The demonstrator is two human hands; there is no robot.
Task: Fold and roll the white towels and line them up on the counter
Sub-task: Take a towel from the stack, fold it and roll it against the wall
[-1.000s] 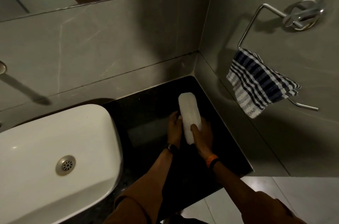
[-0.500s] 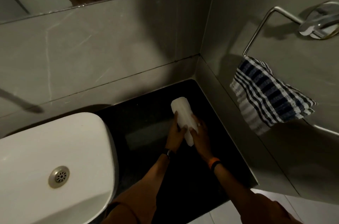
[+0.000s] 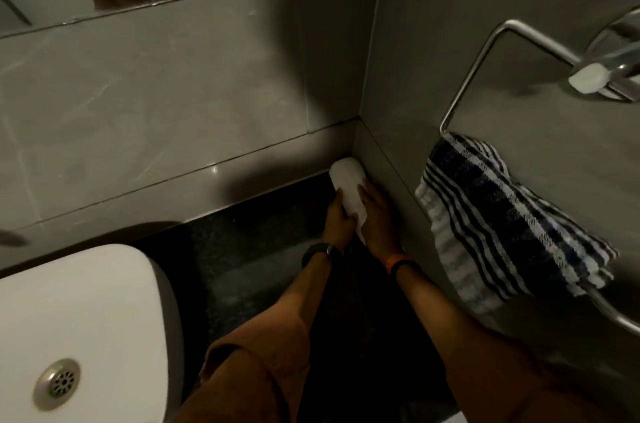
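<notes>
1. One rolled white towel (image 3: 347,187) is seen at the back right corner of the dark tabletop (image 3: 263,249), its far end touching or just short of the corner where the two walls meet.
2. The roll is grasped from both sides: left hand (image 3: 337,223) on its left flank, right hand (image 3: 375,214) on its right flank, fingers closed around the near half.
3. Step judged in hand: placement of the finished roll, not folding or rolling.
4. No other white towel is seen on the tabletop, so the line is judged barely begun.
5. Next move calls for the roll to be set flat, parallel to the side wall, then both grips let go without the loose near edge unwinding.
6. The basin (image 3: 79,329) lies well apart, at left; a striped towel (image 3: 502,232) hangs on the right wall and is judged no part of the task.
</notes>
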